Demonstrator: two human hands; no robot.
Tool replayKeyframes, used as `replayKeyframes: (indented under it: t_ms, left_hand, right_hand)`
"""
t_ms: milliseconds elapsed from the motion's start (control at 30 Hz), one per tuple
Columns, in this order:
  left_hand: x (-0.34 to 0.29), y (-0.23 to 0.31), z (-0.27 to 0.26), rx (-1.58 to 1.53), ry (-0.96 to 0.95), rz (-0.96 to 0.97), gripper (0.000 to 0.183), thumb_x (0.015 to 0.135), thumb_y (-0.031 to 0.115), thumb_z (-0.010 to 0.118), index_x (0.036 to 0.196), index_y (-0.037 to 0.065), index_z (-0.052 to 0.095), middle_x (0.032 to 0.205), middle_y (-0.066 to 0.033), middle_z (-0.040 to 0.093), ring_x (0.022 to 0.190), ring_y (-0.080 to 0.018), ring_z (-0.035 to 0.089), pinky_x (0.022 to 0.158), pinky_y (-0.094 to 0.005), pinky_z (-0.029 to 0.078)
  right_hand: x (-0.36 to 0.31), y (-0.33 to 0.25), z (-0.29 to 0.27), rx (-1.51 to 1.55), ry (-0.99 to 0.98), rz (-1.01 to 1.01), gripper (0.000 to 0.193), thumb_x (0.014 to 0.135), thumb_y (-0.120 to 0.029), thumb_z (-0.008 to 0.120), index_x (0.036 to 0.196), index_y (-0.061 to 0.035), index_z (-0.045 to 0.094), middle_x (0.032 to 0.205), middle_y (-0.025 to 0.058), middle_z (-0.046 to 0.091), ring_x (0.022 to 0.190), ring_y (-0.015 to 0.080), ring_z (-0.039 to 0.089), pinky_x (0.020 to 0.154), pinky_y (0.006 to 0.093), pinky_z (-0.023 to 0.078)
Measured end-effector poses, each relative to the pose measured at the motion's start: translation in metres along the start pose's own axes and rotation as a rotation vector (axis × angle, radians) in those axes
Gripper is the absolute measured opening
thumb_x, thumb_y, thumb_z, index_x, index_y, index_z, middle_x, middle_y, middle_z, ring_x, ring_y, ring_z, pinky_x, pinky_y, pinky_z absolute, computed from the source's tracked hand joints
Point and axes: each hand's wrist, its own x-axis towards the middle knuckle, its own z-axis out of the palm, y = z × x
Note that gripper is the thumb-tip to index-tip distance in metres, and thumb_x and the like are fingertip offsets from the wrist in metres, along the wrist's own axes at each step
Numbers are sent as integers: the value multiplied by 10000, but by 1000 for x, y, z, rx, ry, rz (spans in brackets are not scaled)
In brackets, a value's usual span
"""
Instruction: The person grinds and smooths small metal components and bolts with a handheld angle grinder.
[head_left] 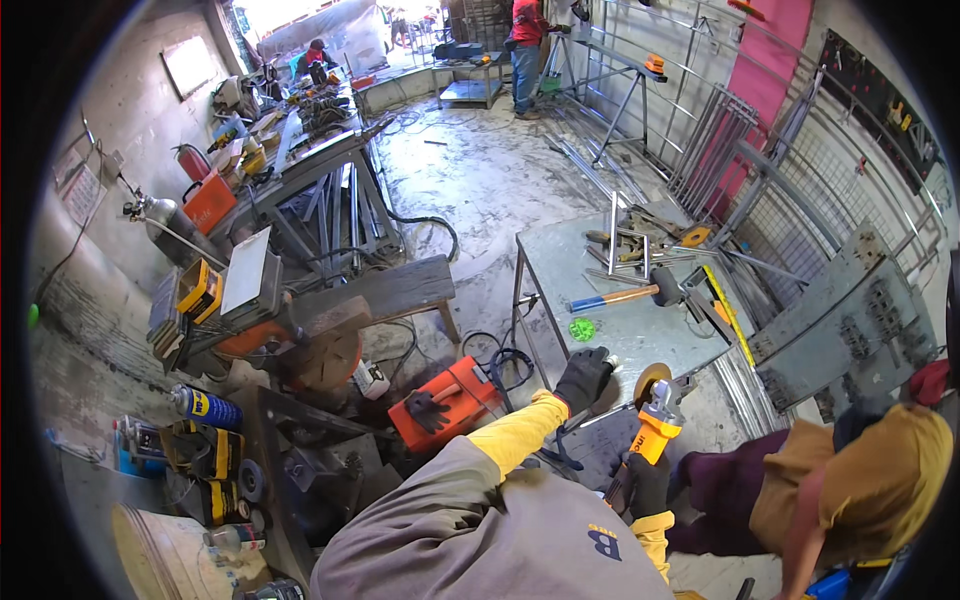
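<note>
Grey sleeve fills the bottom at six o'clock, yellow cuffs poking out of it, and both hands are gloved in black. Right hand, at about five o'clock, is wrapped tight around the body of a yellow angle grinder, whose disc sits just above it, right at the near edge of the steel table. Left hand lies beside the disc at its nine o'clock, fingers curled down on the table's near corner; whether it pinches anything there I cannot tell.

Over at four o'clock a second person in a yellow head cover and dark purple sleeve leans in close.

Down at eight o'clock of the hands, an orange welding machine sits on the floor. Further up the tabletop: a small green disc, then a hammer with an orange and blue handle, then loose steel offcuts.

Way out at twelve o'clock, a person in a red shirt stands by a metal frame.
</note>
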Motion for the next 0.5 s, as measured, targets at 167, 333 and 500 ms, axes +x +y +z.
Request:
replayKeyframes:
  t_ms: [167, 333, 500]
  left_hand:
    - [9, 2, -10, -4, -128, 3, 117, 876, 167, 664, 964, 120, 723, 1000, -120, 679, 956, -328, 680, 828, -473, 523]
    - [26, -2, -12, 21, -200, 61, 53, 825, 135, 684, 861, 114, 717, 852, -119, 684, 835, -324, 704, 725, -455, 541]
    - [42, -8, -13, 109, -322, 118, 81, 808, 115, 693, 880, 103, 728, 881, -128, 705, 849, -322, 725, 725, -438, 570]
  right_hand:
    - [0, 5, 1, 65, 19, 35, 266, 895, -115, 658, 1127, 10, 622, 878, 98, 677, 738, 224, 709, 698, 362, 607]
    - [4, 12, 0, 127, 23, 61, 301, 900, -86, 646, 1181, 12, 597, 900, 104, 681, 744, 231, 716, 699, 369, 621]
    - [10, 20, -7, 67, -25, 48, 463, 876, -159, 692, 1281, 24, 562, 926, 102, 664, 766, 235, 706, 713, 373, 610]
